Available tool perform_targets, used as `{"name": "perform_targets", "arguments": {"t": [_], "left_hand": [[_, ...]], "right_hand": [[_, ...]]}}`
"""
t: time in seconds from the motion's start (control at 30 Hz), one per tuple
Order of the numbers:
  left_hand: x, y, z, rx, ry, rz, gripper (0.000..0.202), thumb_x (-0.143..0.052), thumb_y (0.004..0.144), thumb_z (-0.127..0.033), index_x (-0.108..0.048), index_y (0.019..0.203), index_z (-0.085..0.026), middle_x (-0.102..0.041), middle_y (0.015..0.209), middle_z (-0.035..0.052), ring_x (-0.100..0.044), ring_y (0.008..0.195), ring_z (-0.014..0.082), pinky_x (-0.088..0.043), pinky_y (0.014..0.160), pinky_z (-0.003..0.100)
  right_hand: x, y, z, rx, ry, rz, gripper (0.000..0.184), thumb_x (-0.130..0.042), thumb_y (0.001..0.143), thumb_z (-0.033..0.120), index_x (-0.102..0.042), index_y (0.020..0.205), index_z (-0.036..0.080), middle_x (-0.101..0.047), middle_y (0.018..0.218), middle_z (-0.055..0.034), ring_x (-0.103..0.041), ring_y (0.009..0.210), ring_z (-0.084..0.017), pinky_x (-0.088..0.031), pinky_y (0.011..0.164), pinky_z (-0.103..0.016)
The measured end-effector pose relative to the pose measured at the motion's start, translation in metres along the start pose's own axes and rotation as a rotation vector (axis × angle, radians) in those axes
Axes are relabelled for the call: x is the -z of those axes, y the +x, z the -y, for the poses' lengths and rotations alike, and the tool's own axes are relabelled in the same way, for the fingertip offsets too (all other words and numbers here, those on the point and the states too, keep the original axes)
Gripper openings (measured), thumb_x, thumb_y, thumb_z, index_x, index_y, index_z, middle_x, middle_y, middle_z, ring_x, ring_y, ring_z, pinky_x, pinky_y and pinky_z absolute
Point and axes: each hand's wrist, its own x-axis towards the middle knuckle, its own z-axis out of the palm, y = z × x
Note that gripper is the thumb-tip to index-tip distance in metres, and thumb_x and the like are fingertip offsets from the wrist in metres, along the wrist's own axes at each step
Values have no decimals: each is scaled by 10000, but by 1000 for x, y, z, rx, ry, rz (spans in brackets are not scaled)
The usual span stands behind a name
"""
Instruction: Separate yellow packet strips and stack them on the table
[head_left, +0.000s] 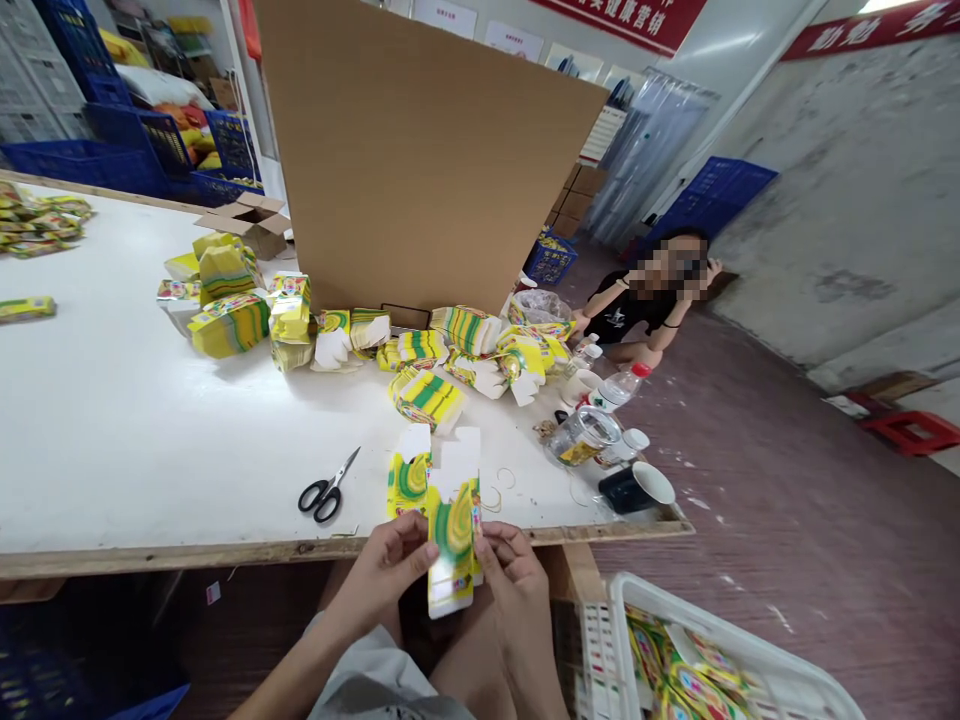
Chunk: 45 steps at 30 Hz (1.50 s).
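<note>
I am folding a flat yellow-and-green carton blank (452, 545) into shape, and it looks like I am at the start of that step: the piece is not yet squared up, so my next move, as I judge it, calls for pressing the side panels inward along their creases without tearing the white flaps at the top. My left hand (386, 570) is closed on the blank's left edge, thumb in front, and my right hand (517, 580) pinches its right edge, so the blank sits upright between both hands at the lower middle of the frame, just off the near edge of the table (112, 420). Another blank (409, 470) lies on the table right above my hands, scissors (328, 490) to the left of it, and a heap of cartons (427, 395) toward the centre. A white crate (750, 650) of cartons sits at the lower right.
</note>
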Motion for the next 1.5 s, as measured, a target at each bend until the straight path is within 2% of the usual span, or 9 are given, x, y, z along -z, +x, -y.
{"name": "perform_targets", "arguments": {"t": [0.27,0.53,0.67,0.77,0.87,1.0,1.13,1.33,1.5], "left_hand": [[-2,3,-3,106,-321,175,479,-781,721,-448,-706,1125,-202,-729,1116,112,-637,1098,284,-469,970,359],[-7,9,8,84,-168,-93,395,-769,722,-462,-699,961,-156,-758,924,91,-691,899,245,-529,798,311],[-6,7,14,-2,-61,-172,560,-736,772,-406,-501,1241,-211,-741,930,60,-692,821,204,-526,740,287],[-3,1,9,-45,2,-115,668,-690,824,-354,-322,1371,-245,-722,992,69,-685,844,198,-515,752,284],[1,-5,-1,-22,59,22,588,-645,860,-337,-368,1368,-232,-710,999,76,-667,862,200,-498,773,288],[-1,-8,-11,45,23,175,403,-685,831,-319,-531,1187,-215,-707,933,52,-644,847,186,-471,736,260],[-7,-10,-8,72,-79,236,336,-740,786,-315,-549,1045,-221,-703,922,42,-651,814,175,-470,703,244],[-5,-10,-2,85,-79,231,680,-725,802,-322,-384,1387,-273,-699,1083,93,-685,903,223,-514,785,314],[0,-3,1,29,72,130,457,-701,816,-301,-571,1245,-209,-710,1106,111,-671,966,242,-513,836,327]], "right_hand": [[-1,-9,-12,-86,63,103,337,-871,612,402,-726,823,184,-772,840,-75,-700,791,-207,-550,742,-308],[-7,-14,-9,-64,-88,145,362,-805,683,474,-691,835,166,-741,750,-67,-689,678,-238,-569,657,-360],[-4,-12,-15,42,-185,83,314,-777,718,452,-639,776,176,-712,709,-46,-670,662,-218,-558,623,-320],[-2,-10,-11,128,-191,103,419,-776,730,394,-612,1057,191,-728,874,-61,-678,740,-211,-560,672,-313],[3,-9,-1,159,-173,203,563,-735,783,370,-524,1283,219,-706,1060,-90,-678,879,-224,-553,783,-338],[12,-4,15,160,-276,311,262,-672,831,435,-705,960,209,-713,886,-62,-653,830,-224,-523,735,-291],[16,-2,22,232,-396,301,322,-629,854,476,-707,713,197,-637,671,-27,-586,672,-186,-469,635,-254],[17,-2,14,206,-302,168,364,-683,829,445,-632,1131,248,-705,912,-47,-652,817,-208,-515,749,-297],[23,4,27,327,-462,231,362,-576,872,532,-772,890,228,-708,985,-82,-628,993,-259,-476,886,-337]]}}
